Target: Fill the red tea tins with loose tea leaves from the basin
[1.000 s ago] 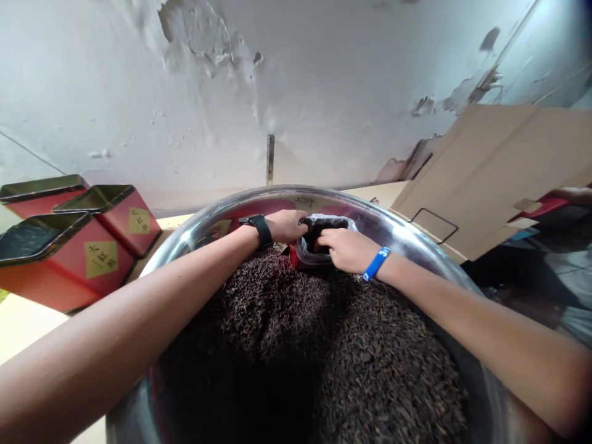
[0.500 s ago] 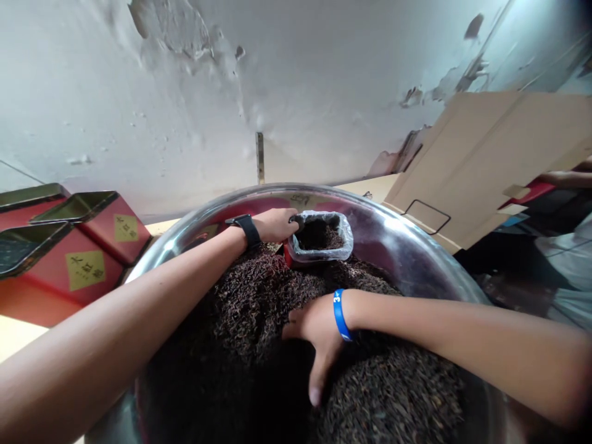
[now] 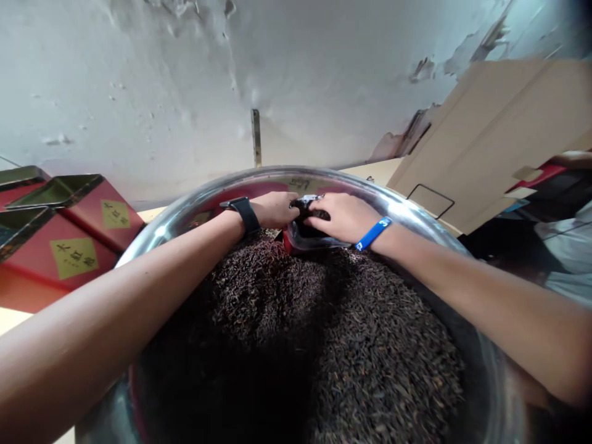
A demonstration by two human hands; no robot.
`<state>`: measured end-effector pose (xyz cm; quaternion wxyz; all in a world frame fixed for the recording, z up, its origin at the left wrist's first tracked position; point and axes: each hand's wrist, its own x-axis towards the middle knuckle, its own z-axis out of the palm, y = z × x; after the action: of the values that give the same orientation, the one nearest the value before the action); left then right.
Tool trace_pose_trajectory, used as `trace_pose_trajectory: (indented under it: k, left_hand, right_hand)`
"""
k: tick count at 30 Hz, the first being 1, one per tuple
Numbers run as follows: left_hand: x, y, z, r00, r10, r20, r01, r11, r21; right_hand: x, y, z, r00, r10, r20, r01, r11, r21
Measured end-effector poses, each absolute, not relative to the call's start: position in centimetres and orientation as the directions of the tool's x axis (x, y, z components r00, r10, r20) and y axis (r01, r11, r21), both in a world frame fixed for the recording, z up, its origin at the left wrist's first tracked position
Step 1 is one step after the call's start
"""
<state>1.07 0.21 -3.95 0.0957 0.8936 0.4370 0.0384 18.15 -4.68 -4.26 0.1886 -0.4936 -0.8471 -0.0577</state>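
Note:
My left hand (image 3: 276, 209), below a dark watch, grips the left rim of a small red tin (image 3: 288, 242). A clear plastic bag (image 3: 319, 243) lines this tin, which sits among loose dark tea leaves (image 3: 383, 333). Over the tin's mouth is my right hand (image 3: 345, 216), with a blue wristband behind it. Its thumb and fingers curl around dark leaves at the opening, and the fingertips are partly hidden. A large shiny metal drum (image 3: 444, 237) surrounds the tin and the leaf heap.
Several red tins with yellow labels (image 3: 76, 256) stand outside the drum on the left. A cardboard box (image 3: 499, 123) with a wire handle leans at the right. Behind is a peeling wall (image 3: 161, 92). Another person's arm (image 3: 578, 159) shows at the right edge.
My right hand has risen from the leaf heap to the mouth of the lined tin. My left hand keeps its grip on the rim. The view has tilted slightly downward.

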Motion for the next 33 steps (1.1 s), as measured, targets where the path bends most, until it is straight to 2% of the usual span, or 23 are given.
trace_pose_trajectory:
  k: [3,5,6,7,9,10,12,14,15,20,21,23,24,26,29,33]
  left_hand:
    - [1.2,0.4,-4.1,0.600,0.799,-0.031,0.783,-0.580,0.225]
    - [1.1,0.7,-4.3,0.621,0.783,-0.019,0.766,-0.602,0.226]
    - [1.1,0.8,-4.4,0.621,0.784,-0.005,0.765,-0.605,0.219]
    - [1.0,1.0,-4.5,0.613,0.790,0.013,0.771,-0.601,0.211]
    - [1.0,1.1,-4.7,0.589,0.807,0.037,0.788,-0.584,0.197]
    - [1.0,1.1,-4.7,0.581,0.813,0.037,0.794,-0.576,0.196]
    - [1.0,0.9,-4.5,0.578,0.816,0.015,0.798,-0.569,0.199]
    - [1.1,0.7,-4.4,0.575,0.818,-0.001,0.801,-0.563,0.203]
    - [1.1,0.6,-4.3,0.577,0.817,-0.007,0.800,-0.564,0.205]
    - [1.1,0.8,-4.4,0.608,0.794,0.012,0.776,-0.597,0.204]
    - [1.1,0.9,-4.4,0.610,0.792,0.015,0.774,-0.600,0.202]
    - [1.0,0.9,-4.4,0.609,0.793,0.014,0.776,-0.599,0.197]
    - [1.0,0.8,-4.4,0.607,0.795,0.015,0.778,-0.598,0.193]
    - [1.0,0.8,-4.4,0.603,0.797,0.013,0.781,-0.594,0.195]
    - [0.9,0.8,-4.4,0.621,0.784,-0.002,0.766,-0.606,0.212]
    - [1.0,0.9,-4.4,0.625,0.780,0.018,0.760,-0.614,0.215]
  right_hand:
    - [17.4,-6.0,-4.4,-0.407,0.802,0.438,0.857,0.501,-0.122]
    - [16.1,-7.9,-4.5,-0.471,0.728,0.498,0.747,0.629,-0.213]
    - [15.4,-8.8,-4.7,-0.577,0.680,0.452,0.644,0.719,-0.261]
    - [14.8,-9.5,-5.2,-0.708,0.616,0.345,0.531,0.787,-0.314]
    - [14.2,-10.1,-7.1,-0.881,0.470,0.055,0.417,0.825,-0.382]
    - [14.2,-9.9,-8.3,-0.885,0.462,-0.061,0.452,0.818,-0.355]
    - [14.4,-9.2,-10.8,-0.805,0.550,-0.223,0.591,0.778,-0.213]
    - [14.6,-8.8,-12.6,-0.752,0.590,-0.295,0.638,0.764,-0.096]
    - [14.5,-8.9,-13.1,-0.749,0.576,-0.327,0.629,0.774,-0.077]
    - [12.5,-11.8,-11.6,-0.815,0.303,-0.495,0.462,0.854,-0.238]
    - [12.3,-12.1,-10.7,-0.821,0.302,-0.485,0.448,0.868,-0.216]
    - [12.4,-12.1,-8.6,-0.839,0.390,-0.379,0.467,0.874,-0.133]
    - [12.7,-11.6,-7.5,-0.846,0.454,-0.281,0.498,0.860,-0.108]
    - [14.0,-9.9,-5.6,-0.832,0.554,-0.022,0.552,0.823,-0.138]
    - [16.4,-6.6,-4.3,-0.627,0.695,0.352,0.695,0.703,-0.152]
    - [17.9,-4.9,-4.5,-0.623,0.712,0.324,0.720,0.684,-0.116]
